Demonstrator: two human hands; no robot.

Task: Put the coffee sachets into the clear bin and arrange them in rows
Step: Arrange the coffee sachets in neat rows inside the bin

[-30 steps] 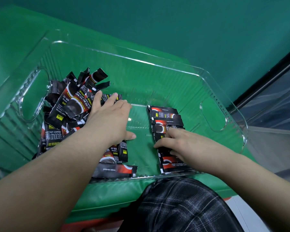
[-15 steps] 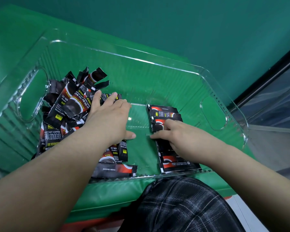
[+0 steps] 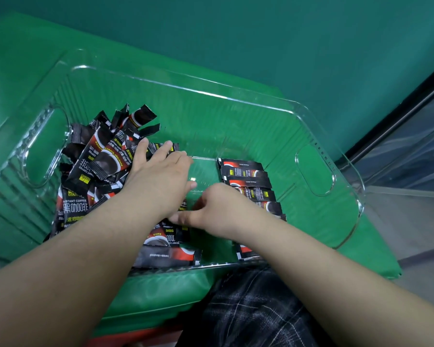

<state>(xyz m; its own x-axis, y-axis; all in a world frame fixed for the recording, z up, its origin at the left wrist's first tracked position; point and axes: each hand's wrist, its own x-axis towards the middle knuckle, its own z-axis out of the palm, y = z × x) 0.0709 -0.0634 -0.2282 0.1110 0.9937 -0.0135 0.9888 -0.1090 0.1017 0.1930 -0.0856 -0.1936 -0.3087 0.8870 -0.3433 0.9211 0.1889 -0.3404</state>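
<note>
A clear bin [image 3: 211, 95] lies on the green cover. A loose pile of black and red coffee sachets [image 3: 103, 161] fills its left half. My left hand [image 3: 158, 181] rests flat on the pile's right edge, fingers straight. A neat row of sachets [image 3: 248, 179] runs down the bin's right half, partly hidden by my right forearm. My right hand [image 3: 218, 209] is over the middle of the bin floor. Its fingertips reach the sachets just under my left hand, and whether they pinch one is hidden. One sachet [image 3: 166, 256] lies crosswise at the front wall.
The bin has cut-out handles at its left end [image 3: 45, 149] and right end [image 3: 313, 169]. A dark green wall [image 3: 261, 33] rises behind. Grey floor and a dark rail [image 3: 396, 116] lie to the right. My checked trouser leg [image 3: 248, 309] is below the front edge.
My right hand has left the tidy row and moved left across the bin floor to the sachets beside my left hand. My left hand has stayed on the pile.
</note>
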